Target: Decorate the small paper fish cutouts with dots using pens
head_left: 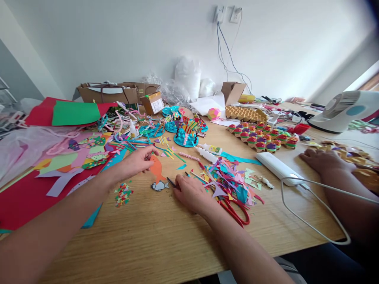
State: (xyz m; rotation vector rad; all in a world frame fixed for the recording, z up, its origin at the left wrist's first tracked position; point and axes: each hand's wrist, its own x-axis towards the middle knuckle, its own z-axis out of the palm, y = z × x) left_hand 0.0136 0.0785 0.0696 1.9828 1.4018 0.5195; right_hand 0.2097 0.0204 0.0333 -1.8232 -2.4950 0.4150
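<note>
My left hand (141, 161) is closed, thumb and finger pinching the edge of an orange paper fish (156, 167). Just below that fish, a small grey-and-white paper fish (160, 185) with a dark outline lies on the wooden table (142, 244). My right hand (191, 191) rests on the table to the right of both fish, its fingers closed around a slim black pen (171, 182) that points towards the grey fish. Left of the fish is a little heap of coloured paper bits (123, 194). Red-handled scissors (237, 213) lie beside my right wrist, partly under paper scraps (227, 179).
Glue bottles (207, 154) lie behind the scraps. Decorated blue plates (185, 138) and a painted egg carton (263, 138) stand farther back. At right are a white power bank (278, 169) with a cable, a fan (343, 112) and another person's hand (325, 161). Coloured paper sheets (59, 205) cover the left.
</note>
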